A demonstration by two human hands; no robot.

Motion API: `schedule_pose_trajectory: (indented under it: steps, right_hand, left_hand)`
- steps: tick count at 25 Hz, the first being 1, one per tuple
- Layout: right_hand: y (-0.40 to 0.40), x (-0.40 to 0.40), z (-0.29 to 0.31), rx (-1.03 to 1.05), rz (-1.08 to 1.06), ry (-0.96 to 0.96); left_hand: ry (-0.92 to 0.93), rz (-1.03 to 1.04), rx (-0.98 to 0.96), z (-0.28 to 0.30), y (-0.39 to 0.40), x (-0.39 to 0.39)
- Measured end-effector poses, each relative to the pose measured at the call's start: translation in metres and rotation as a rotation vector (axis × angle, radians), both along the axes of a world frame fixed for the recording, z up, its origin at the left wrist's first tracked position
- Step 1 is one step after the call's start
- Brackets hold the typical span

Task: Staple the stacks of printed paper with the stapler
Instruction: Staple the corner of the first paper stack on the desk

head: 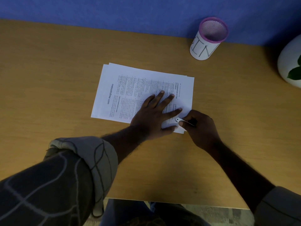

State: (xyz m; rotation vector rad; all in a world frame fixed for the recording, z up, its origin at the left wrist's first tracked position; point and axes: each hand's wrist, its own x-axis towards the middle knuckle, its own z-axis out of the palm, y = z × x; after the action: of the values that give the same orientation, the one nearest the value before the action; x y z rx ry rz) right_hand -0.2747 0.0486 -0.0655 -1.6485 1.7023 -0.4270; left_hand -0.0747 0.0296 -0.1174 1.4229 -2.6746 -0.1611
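- Wooden desk (65, 79) is carrying the paper stack (130, 82), lying near the mesh pen cup (209, 38).
- Right hand (202, 128) is clenching the small stapler (184, 121) at the stack's near corner.
- Left hand (153, 115) is pressing flat, fingers spread, grasping nothing.
- Squaring the sheets before squeezing should help.

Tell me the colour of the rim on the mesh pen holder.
Purple-pink rim on the mesh pen holder, over a white paper wrap with handwritten letters; seen in the head view.

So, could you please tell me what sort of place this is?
Probably an office desk: a wooden desk against a blue partition, a mesh pen pot, and printed paper being stapled.
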Motion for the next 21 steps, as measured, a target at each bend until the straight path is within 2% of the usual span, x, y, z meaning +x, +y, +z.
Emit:
schedule_pose_trajectory:
  steps: [7,13,21]
  right_hand:
    - [0.003,0.001,-0.001,-0.002,-0.043,-0.041]
    - [-0.005,0.003,0.004,0.121,-0.099,-0.100]
    - [-0.008,-0.002,0.006,0.184,-0.146,-0.156]
  left_hand:
    - [0.006,0.000,0.001,0.001,0.000,0.000]
    - [-0.020,-0.004,0.015,0.001,0.001,0.001]
    - [-0.011,-0.006,0.007,-0.001,0.002,0.001]
